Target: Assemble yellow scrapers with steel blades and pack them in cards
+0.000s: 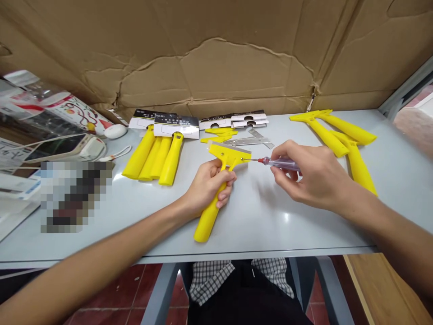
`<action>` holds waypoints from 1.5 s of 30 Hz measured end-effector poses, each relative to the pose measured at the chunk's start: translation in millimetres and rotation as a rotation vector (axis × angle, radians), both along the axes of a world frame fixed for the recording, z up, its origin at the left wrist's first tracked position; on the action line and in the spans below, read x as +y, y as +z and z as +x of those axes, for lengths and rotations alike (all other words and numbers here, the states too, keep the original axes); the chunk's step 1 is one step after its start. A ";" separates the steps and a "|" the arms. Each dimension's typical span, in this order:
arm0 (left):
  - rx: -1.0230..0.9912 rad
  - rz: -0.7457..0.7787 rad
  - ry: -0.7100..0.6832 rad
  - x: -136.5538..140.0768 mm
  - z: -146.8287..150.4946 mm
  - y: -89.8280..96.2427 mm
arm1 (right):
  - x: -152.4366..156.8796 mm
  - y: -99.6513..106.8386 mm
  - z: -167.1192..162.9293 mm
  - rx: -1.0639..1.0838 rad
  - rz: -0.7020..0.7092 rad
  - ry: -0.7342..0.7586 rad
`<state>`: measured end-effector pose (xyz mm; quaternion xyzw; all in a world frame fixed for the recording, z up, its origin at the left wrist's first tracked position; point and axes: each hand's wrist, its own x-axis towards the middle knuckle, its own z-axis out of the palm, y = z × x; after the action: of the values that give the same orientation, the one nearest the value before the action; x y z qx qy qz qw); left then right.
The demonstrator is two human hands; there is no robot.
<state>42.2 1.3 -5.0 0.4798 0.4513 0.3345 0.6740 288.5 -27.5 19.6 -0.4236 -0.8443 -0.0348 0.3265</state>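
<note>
My left hand [211, 185] is wrapped around the neck of a yellow scraper [210, 215], its head pointing away from me and its handle toward the table's front edge. A metal blade runs along the head, and two small screws show on its face. In my right hand [311, 174] is a screwdriver [280, 163] with a clear purplish handle and a red collar. Its thin shaft points left, with the tip at the right-hand screw. Just beyond the scraper head lie metal blades [248, 141] and thin yellow plastic pieces [219, 134].
Yellow scrapers with printed cards [176, 124] lie at left, more yellow scrapers [361, 167] at right. Several loose cards [248, 118] sit at the back before a cardboard wall [237, 72]. A bottle [57, 99] and a phone [67, 148] occupy the left side of the table [270, 225].
</note>
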 end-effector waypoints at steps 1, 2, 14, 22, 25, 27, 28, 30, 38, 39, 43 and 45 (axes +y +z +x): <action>-0.002 0.001 0.002 0.1 0.1 0.1 | 0.4 -0.5 0.1 -0.003 0.008 -0.014; -0.001 0.003 0.003 0.1 0.3 0.3 | 0.9 -1.2 0.2 -0.005 0.025 -0.037; 0.045 0.014 -0.012 -1.2 1.8 1.3 | 1.4 -0.2 -0.4 0.022 0.005 -0.049; 0.024 0.015 0.011 -0.4 2.2 1.2 | 2.9 -3.9 -0.7 -0.037 0.028 -0.137; 0.021 0.011 0.004 -1.1 2.6 2.1 | 3.2 -3.1 -1.1 -0.053 0.014 -0.190; 0.018 0.010 0.001 -1.6 2.6 2.4 | 2.9 -1.6 -1.6 -0.047 -0.007 -0.205; 0.016 0.010 -0.002 -1.7 2.5 2.5 | 2.5 -0.7 -2.0 -0.036 -0.016 -0.204; 0.014 0.010 -0.009 -1.9 2.4 2.5 | 1.6 0.6 -2.6 0.002 -0.029 -0.169; 0.013 0.014 -0.020 -1.4 1.6 2.4 | 3.0 -1.6 -0.1 -0.053 0.003 -0.148; 0.014 0.014 -0.023 -1.5 1.6 2.5 | 3.5 -1.6 0.2 -0.071 0.016 -0.173; 0.009 0.017 -0.019 -2.3 2.0 3.8 | 3.1 0.1 -0.8 -0.050 -0.008 -0.182; 0.002 0.017 -0.012 -2.3 2.2 4.5 | 2.4 0.4 -1.9 -0.019 -0.039 -0.162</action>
<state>44.3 -1.1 -0.6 0.4889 0.4461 0.3337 0.6713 286.6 -25.1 20.0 -0.4962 -0.8110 -0.0487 0.3062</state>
